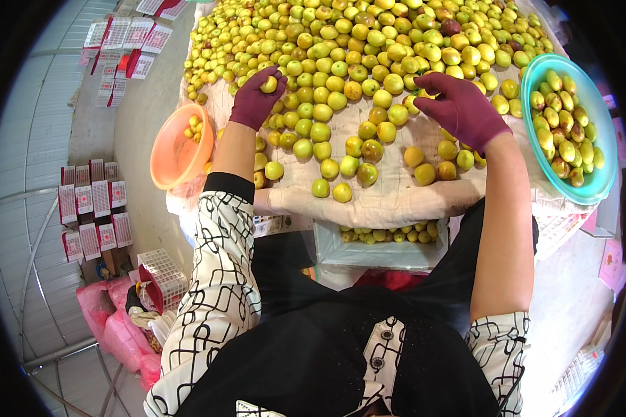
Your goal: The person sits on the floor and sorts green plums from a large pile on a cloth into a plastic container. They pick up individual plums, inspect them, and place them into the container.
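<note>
A large heap of yellow-green jujube-like fruits (320, 110) covers the far part of a cloth-covered table (396, 200), thinning to scattered ones near its front edge. My left hand (258, 98), in a maroon glove, holds one such fruit (269, 84) in its curled fingers at the heap's left side. On the right, my right hand (456, 107), gloved alike, hovers with thumb and fingers apart over the near edge of the heap; a yellow-green fruit (410, 104) lies by its thumb, and whether they touch is unclear.
An orange plastic bowl (161, 156) with a few small fruits tilts at the table's left edge. A turquoise basin (532, 125) of brown-blotched fruits stands at the right. Below the front edge, a grey-lined box (381, 255) holds more fruit. Printed cartons (100, 198) and pink bags (122, 333) lie on the left.
</note>
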The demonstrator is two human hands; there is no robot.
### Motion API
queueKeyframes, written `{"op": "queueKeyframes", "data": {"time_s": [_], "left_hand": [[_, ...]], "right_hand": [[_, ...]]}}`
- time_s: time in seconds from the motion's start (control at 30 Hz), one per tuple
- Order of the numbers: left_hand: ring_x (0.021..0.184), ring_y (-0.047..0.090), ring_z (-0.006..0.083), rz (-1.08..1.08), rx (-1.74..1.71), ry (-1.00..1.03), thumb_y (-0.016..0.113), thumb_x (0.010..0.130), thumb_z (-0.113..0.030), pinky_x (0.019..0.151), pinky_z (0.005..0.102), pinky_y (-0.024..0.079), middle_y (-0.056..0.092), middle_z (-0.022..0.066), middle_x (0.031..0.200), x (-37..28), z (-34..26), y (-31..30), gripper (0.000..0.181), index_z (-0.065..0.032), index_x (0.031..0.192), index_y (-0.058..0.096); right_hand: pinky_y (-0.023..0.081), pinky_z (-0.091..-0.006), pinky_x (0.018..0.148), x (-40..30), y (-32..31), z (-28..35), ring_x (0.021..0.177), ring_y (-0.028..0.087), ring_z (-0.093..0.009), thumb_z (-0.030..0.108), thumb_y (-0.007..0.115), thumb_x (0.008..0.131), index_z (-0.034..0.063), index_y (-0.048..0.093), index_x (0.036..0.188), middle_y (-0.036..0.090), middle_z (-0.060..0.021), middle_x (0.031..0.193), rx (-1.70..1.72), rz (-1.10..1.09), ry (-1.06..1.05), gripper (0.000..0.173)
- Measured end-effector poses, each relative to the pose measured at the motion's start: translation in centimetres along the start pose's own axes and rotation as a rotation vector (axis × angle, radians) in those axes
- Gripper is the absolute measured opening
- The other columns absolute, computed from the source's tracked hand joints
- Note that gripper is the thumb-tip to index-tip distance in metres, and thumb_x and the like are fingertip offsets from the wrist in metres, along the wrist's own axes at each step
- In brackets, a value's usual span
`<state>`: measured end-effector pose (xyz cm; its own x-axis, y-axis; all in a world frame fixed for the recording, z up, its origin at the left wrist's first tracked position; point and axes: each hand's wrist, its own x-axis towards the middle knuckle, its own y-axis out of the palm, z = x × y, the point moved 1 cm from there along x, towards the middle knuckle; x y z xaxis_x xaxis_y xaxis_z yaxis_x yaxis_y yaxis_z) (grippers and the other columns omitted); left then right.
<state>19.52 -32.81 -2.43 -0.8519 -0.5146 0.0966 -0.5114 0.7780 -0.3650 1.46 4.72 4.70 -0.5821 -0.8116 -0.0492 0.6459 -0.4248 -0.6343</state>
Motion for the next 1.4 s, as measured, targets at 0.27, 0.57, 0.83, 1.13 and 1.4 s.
{"op": "queueKeyframes", "data": {"time_s": [0.27, 0.57, 0.83, 1.13, 1.4], "left_hand": [[0.114, 0.054, 0.0247, 0.067, -0.714, -0.274, 0.062, 0.087, -0.004, 0.105, 0.0336, 0.044, 0.056, 0.0164, 0.12, -0.5, -2.0, 1.6, 0.044, 0.0096, 0.126, 0.047], [0.127, 0.044, 0.0349, 0.232, -0.891, -0.32, 0.06, 0.082, 0.001, 0.11, 0.0404, 0.038, 0.048, 0.0199, 0.131, -2.3, -3.4, 1.7, 0.052, 0.0025, 0.132, 0.045], [0.086, 0.054, 0.0175, 0.112, -0.654, -0.302, 0.06, 0.086, -0.001, 0.067, 0.0256, 0.048, 0.057, 0.0089, 0.102, -2.4, -3.0, 0.6, 0.022, -0.0014, 0.108, 0.057], [0.084, 0.065, 0.0204, 0.01, 0.904, -0.203, 0.071, 0.078, -0.028, 0.076, 0.0312, 0.052, 0.069, 0.0087, 0.099, 3.2, 1.7, 0.9, 0.037, -0.0085, 0.11, 0.067], [0.078, 0.065, 0.0199, 0.09, 0.546, -0.444, 0.076, 0.073, -0.036, 0.068, 0.0319, 0.053, 0.068, 0.0107, 0.094, 2.3, -1.1, 1.2, 0.053, -0.0047, 0.113, 0.063]], "right_hand": [[0.049, -0.0332, 0.083, -0.2, 0.0, 0.0, 0.092, 0.063, -0.024, 0.03, 0.066, 0.085, 0.0041, 0.06, 0.119, 0.067, -0.0147, 0.105, 0.007, 0.002, 0.003, 0.043], [0.049, -0.0338, 0.082, 0.3, 0.2, -0.5, 0.09, 0.064, -0.025, 0.032, 0.064, 0.085, 0.0045, 0.06, 0.12, 0.067, -0.0157, 0.104, -0.021, 0.012, -0.033, 0.044], [0.05, -0.0334, 0.082, 0.1, 0.2, -0.1, 0.09, 0.064, -0.024, 0.032, 0.065, 0.085, 0.0053, 0.06, 0.119, 0.067, -0.015, 0.102, -0.024, 0.014, 0.001, 0.044], [0.05, -0.0334, 0.084, 0.3, 0.2, -0.4, 0.093, 0.064, -0.024, 0.032, 0.066, 0.085, 0.0055, 0.06, 0.119, 0.067, -0.0149, 0.103, -0.045, 0.017, -0.019, 0.043], [0.05, -0.0343, 0.085, 0.1, -0.1, 0.0, 0.096, 0.064, -0.025, 0.033, 0.064, 0.086, 0.0048, 0.06, 0.12, 0.067, -0.0153, 0.105, -0.046, 0.018, -0.009, 0.044]]}}
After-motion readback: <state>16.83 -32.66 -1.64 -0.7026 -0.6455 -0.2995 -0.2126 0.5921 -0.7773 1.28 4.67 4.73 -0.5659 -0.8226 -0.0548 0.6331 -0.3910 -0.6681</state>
